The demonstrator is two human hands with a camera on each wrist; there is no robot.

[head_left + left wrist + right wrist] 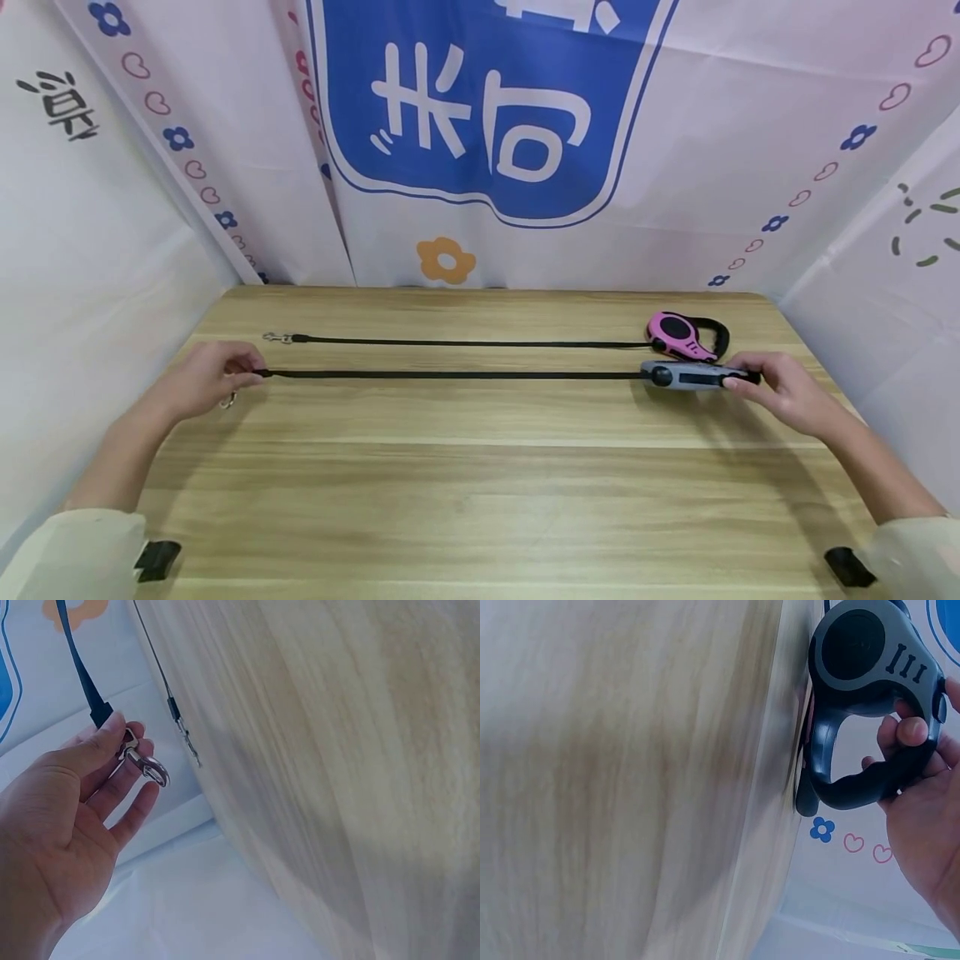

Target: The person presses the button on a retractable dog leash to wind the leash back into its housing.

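Observation:
A grey retractable dog leash [693, 376] stands on edge at the right of the table, its black strap [457, 375] drawn out straight to the left. My right hand [787, 392] grips its black loop handle [855, 787], fingers curled through the opening. At the strap's far end, my left hand [206, 379] pinches the black tip between thumb and fingers. A metal clip [150, 766] dangles below that pinch. Just behind lies a pink retractable leash [672, 335] on its side, its thinner strap [465, 342] also stretched leftward to a metal clip [276, 337].
The wood-grain table [465, 500] is enclosed by white printed cloth walls [660, 208] at the back and both sides. Black objects [157, 560] sit by both sleeves.

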